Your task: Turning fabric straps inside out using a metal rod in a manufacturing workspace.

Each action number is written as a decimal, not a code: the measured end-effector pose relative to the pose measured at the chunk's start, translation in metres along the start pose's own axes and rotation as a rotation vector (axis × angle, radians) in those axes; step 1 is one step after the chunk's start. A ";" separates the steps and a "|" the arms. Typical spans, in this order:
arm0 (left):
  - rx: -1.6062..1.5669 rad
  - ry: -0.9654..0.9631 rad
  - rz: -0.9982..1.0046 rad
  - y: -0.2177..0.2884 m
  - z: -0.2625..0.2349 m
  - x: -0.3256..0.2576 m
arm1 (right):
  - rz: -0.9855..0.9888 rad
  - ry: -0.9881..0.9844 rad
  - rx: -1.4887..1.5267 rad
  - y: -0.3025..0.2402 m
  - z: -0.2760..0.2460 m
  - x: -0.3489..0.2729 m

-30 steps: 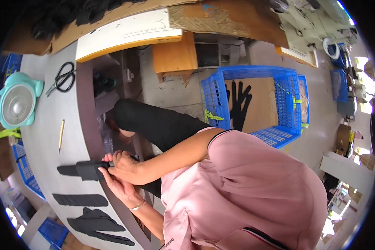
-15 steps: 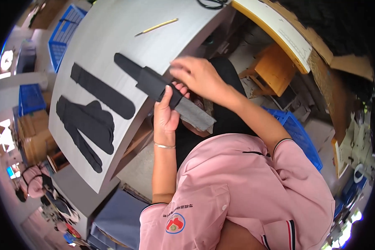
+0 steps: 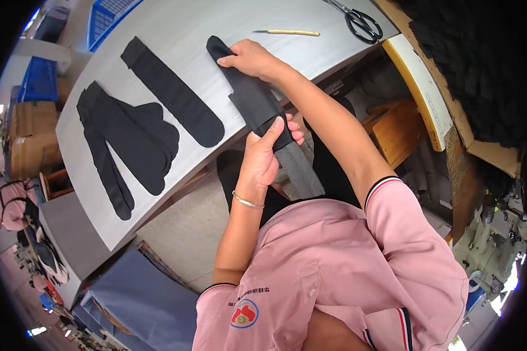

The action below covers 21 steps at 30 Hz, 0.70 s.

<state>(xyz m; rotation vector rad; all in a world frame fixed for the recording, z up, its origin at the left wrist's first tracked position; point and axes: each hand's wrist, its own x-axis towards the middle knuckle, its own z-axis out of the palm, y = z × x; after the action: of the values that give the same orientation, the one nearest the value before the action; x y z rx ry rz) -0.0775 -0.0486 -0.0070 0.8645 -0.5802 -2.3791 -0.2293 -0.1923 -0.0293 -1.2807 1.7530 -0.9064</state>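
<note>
My left hand (image 3: 263, 155) wraps round a black fabric sleeve (image 3: 257, 108), thumb on top. A flat grey board (image 3: 300, 169) sticks out of the sleeve's near end, towards my body. At the far, rounded end, my right hand (image 3: 249, 58) pinches the black fabric, its thumb on top and its other fingers partly hidden. The sleeve reaches from over the table's edge to above my lap. On the table (image 3: 158, 35) to the left lie one long black fabric piece (image 3: 173, 90) with a rounded end and a fanned stack of similar black pieces (image 3: 137, 137).
A yellow-handled pointed tool (image 3: 290, 33) and black-handled scissors (image 3: 362, 26) lie at the table's far side. Blue crates (image 3: 39, 79) and cardboard boxes (image 3: 35, 137) stand at the left. A wooden stool (image 3: 398, 131) is below at the right, near a yellow-edged white board (image 3: 418, 88).
My right hand has moved forward from beside the sleeve and taken hold of its far end. My left hand keeps its grip. The view has shifted, bringing the scissors further in.
</note>
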 end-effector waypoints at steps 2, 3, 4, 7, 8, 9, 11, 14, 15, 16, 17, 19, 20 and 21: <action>-0.045 -0.022 -0.005 0.001 0.001 -0.003 | -0.006 -0.003 0.056 0.013 0.001 0.004; -0.080 -0.036 -0.009 0.001 0.000 -0.005 | -0.015 -0.009 0.124 0.012 0.003 0.002; -0.092 -0.032 -0.006 0.001 -0.002 -0.007 | -0.021 -0.004 0.125 0.011 0.006 0.000; -0.089 -0.027 -0.015 0.000 -0.006 -0.010 | -0.035 0.035 0.039 0.007 0.007 -0.003; -0.094 -0.047 -0.022 -0.001 -0.007 -0.012 | -0.034 0.029 0.033 0.006 0.008 -0.005; -0.097 -0.068 -0.029 -0.002 -0.006 -0.013 | -0.040 0.047 0.035 0.007 0.007 -0.004; -0.107 -0.099 -0.039 -0.011 -0.005 -0.021 | -0.049 0.061 0.034 0.008 0.005 -0.005; -0.109 -0.119 -0.058 -0.026 -0.007 -0.036 | -0.062 0.080 0.024 0.010 0.006 -0.005; -0.110 -0.105 -0.067 -0.030 -0.009 -0.039 | -0.075 0.102 -0.018 0.008 0.008 -0.008; -0.162 -0.150 -0.070 -0.029 -0.014 -0.040 | -0.088 0.124 -0.059 0.006 0.009 -0.010; -0.160 -0.148 -0.065 -0.027 -0.019 -0.041 | -0.094 0.121 -0.057 0.004 0.009 -0.010; -0.076 -0.168 -0.091 -0.020 -0.020 -0.041 | -0.046 0.112 -0.013 0.004 0.005 -0.010; -0.075 -0.167 -0.088 -0.018 -0.018 -0.041 | -0.049 0.111 -0.013 0.003 0.004 -0.010; -0.287 -0.185 -0.131 -0.013 -0.012 -0.041 | -0.039 0.102 0.031 0.006 0.002 -0.006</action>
<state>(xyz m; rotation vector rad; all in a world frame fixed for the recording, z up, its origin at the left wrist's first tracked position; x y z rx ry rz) -0.0471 -0.0156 -0.0040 0.5758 -0.2460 -2.5973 -0.2287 -0.1849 -0.0349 -1.2726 1.7897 -1.0335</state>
